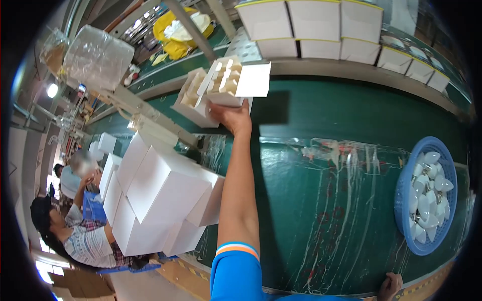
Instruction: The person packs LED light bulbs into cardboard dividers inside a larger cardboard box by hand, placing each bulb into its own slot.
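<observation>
Stretched far forward across the green work surface, my left hand (231, 118) is closed on the near side of a white carton (224, 99). Its lid flap (254, 80) is folded out to the right, and pale dividers split its inside into cells. Against its left side stands a second white carton (188, 111) with similar dividers. My right hand (390, 287) rests at the near edge of the surface, partly cut off by the frame; its fingers are loosely bent and nothing shows in them. To its upper right is a blue basket (401, 200) of white bulbs (427, 200).
White boxes (160, 185) are stacked at the left. Yellow-edged boxes (316, 22) line a raised shelf behind. A metal post (155, 128) and a plastic-wrapped block (98, 57) stand left of the cartons. Two people (83, 238) sit further left. Clear tape covers part of the surface.
</observation>
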